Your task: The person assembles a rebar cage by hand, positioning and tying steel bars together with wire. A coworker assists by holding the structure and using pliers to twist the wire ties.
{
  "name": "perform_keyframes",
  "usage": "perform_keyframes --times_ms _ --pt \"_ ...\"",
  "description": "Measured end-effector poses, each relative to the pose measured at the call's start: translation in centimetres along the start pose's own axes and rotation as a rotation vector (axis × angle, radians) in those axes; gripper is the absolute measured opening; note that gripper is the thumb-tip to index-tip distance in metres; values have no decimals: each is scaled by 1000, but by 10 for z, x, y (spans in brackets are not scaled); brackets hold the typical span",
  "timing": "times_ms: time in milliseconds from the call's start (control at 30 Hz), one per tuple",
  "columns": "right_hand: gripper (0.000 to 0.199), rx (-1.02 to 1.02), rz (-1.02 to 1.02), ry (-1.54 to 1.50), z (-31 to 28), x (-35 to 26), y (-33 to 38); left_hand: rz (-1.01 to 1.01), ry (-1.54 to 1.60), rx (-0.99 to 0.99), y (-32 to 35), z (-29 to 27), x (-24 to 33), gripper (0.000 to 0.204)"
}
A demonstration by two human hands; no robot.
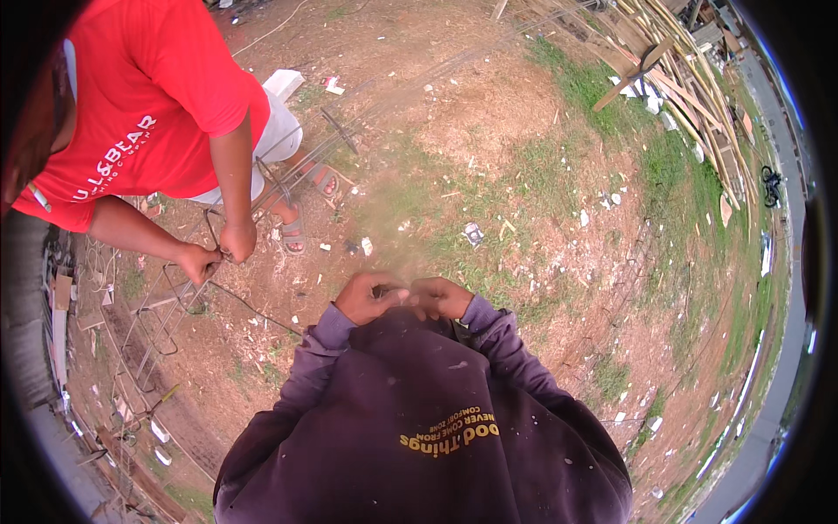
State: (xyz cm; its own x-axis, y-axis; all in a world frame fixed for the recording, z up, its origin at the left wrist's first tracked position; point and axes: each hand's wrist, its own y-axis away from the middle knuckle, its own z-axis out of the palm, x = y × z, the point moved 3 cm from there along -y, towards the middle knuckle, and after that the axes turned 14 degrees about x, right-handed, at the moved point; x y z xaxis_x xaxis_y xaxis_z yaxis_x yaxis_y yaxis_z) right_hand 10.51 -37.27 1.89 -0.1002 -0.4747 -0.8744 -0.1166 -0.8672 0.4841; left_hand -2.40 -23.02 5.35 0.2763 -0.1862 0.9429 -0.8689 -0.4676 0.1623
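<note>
My left hand point(374, 298) and my right hand point(442, 299) meet in front of my chest, fingers curled and touching each other. Both come out of dark purple sleeves point(493, 336). Whether something small is pinched between them is hidden. To my left a person in a red shirt point(144, 96) bends over a long cage of steel bars point(157, 323) lying on the dirt. That person's hands point(218, 253) grip a bent wire loop at the cage's upper end.
Bare dirt with grass patches point(576, 83) and scattered litter surrounds me. A heap of wooden planks point(681, 79) lies at the top right. A white block point(284, 83) sits behind the other person. A concrete edge point(26, 332) runs along the left.
</note>
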Motion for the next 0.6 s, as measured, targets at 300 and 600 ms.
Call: perform_keyframes --times_ms 300,600 --pt "19 236 11 -280 -153 20 -4 256 -25 -292 -197 86 35 29" --pt "16 978 105 -351 -411 21 -125 167 -55 81 -481 97 60 43"
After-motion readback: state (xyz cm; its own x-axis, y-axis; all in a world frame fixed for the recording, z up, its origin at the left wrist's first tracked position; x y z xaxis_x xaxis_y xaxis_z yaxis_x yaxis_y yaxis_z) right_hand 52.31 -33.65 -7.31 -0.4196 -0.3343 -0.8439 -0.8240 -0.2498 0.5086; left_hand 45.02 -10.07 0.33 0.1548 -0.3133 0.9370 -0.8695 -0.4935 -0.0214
